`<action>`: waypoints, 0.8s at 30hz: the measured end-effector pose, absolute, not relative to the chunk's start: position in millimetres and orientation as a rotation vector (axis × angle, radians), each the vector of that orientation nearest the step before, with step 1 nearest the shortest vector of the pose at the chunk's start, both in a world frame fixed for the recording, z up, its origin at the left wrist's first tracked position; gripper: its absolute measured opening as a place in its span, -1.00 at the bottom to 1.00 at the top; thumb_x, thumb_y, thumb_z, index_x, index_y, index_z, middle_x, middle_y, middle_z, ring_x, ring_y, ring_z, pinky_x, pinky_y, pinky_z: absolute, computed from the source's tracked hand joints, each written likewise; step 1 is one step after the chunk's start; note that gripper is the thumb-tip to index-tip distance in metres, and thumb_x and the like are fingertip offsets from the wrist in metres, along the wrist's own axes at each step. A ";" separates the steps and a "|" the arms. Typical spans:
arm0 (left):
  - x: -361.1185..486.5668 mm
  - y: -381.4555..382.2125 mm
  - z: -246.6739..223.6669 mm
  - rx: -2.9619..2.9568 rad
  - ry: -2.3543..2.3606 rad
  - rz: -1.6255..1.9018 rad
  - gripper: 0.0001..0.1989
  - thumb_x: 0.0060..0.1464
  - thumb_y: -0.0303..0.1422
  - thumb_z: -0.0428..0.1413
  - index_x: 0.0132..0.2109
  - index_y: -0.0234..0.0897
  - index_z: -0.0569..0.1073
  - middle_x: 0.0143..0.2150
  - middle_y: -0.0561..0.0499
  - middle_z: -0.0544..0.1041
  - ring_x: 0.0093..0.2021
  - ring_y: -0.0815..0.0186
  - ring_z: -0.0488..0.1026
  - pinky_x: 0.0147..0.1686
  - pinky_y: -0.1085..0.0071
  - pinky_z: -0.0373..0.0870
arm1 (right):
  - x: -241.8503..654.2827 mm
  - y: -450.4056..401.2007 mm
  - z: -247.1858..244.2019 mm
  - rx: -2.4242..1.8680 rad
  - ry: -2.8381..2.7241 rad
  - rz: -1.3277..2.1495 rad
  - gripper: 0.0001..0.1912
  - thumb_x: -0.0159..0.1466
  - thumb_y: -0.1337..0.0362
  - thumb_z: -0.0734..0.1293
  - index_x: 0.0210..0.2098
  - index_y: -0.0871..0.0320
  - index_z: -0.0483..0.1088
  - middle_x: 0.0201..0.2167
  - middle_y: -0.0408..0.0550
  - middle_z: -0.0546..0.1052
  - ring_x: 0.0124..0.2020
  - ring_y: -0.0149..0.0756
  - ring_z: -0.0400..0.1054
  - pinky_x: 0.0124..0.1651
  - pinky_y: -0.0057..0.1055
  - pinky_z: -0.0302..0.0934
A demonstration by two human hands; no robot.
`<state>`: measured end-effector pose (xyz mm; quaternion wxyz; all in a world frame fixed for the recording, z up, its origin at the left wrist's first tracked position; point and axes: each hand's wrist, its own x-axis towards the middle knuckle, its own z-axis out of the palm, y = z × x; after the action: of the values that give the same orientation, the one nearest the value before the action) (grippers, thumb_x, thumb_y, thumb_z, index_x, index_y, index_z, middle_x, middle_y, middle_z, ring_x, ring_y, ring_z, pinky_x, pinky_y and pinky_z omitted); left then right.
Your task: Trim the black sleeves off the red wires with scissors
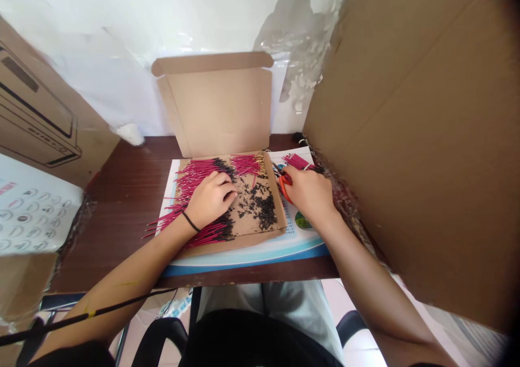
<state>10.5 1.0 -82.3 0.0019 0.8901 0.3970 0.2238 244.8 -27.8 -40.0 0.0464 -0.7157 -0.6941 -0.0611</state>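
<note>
My left hand (212,198) rests over the red wires with black ends (211,234) in an open cardboard box (244,230); its fingers are curled, and whatever is under the fingertips is too small to make out. My right hand (311,191) grips red-handled scissors (285,187) at the box's right edge, the blades pointing up and left. Small black pieces (266,210) lie scattered in the right part of the box. Shorter red wires with gold tips (246,165) lie at the back of the box.
Another red wire bundle (298,162) lies behind my right hand. The box's raised lid (221,109) stands against the wall. Large cardboard (414,139) rises on the right. A printed white package (32,210) and a box (44,101) stand left. The dark table (122,193) extends leftward.
</note>
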 end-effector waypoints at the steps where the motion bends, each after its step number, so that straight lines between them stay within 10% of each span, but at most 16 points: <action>1: 10.8 1.0 -83.2 2.788 1.252 0.699 -0.82 0.13 -0.41 0.06 -0.32 -0.25 0.57 -0.27 -0.10 0.49 -0.23 0.17 0.37 -0.14 0.18 0.38 | 242.8 -28.6 -40.3 -2.162 -2.131 -0.178 -0.70 0.31 0.12 0.18 -0.16 0.07 0.49 -0.41 0.11 0.59 -0.40 -0.10 0.49 -0.43 -0.38 0.14; 12: 11.9 -6.3 -65.4 2.469 1.190 1.106 -0.89 0.18 -0.38 0.03 -0.30 -0.26 0.43 -0.23 -0.09 0.50 -0.10 0.18 0.39 -0.02 0.16 0.32 | 233.4 -35.7 -42.5 -1.961 -2.181 -0.177 -0.69 0.29 0.23 0.20 -0.05 0.03 0.48 -0.36 -0.01 0.62 -0.41 -0.19 0.47 -0.46 -0.40 0.06; 18: 26.4 -17.5 -74.8 1.551 0.776 1.089 -0.83 0.20 -0.20 0.06 -0.21 -0.21 0.34 -0.44 0.06 0.46 -0.55 0.43 0.29 -0.51 0.44 0.27 | 231.9 -38.2 -45.3 -1.801 -2.116 -0.093 -0.71 0.28 0.20 0.26 -0.06 0.06 0.51 -0.36 -0.03 0.62 -0.36 -0.22 0.49 -0.40 -0.41 0.12; 24: 40.2 -18.6 -80.6 0.953 0.642 1.034 -0.76 -0.02 -0.25 0.28 -0.28 -0.27 0.43 -0.47 0.08 0.41 -0.56 0.53 0.21 -0.56 0.55 0.13 | 223.0 -41.7 -53.7 -1.635 -2.167 -0.007 -0.68 0.25 0.24 0.31 0.00 -0.02 0.48 -0.37 -0.12 0.63 -0.40 -0.24 0.50 -0.43 -0.42 0.13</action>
<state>40.2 -18.6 -80.6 0.7160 0.4304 0.2899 0.4671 223.0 -41.7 -53.7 0.2118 -0.5887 -0.7801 -0.0027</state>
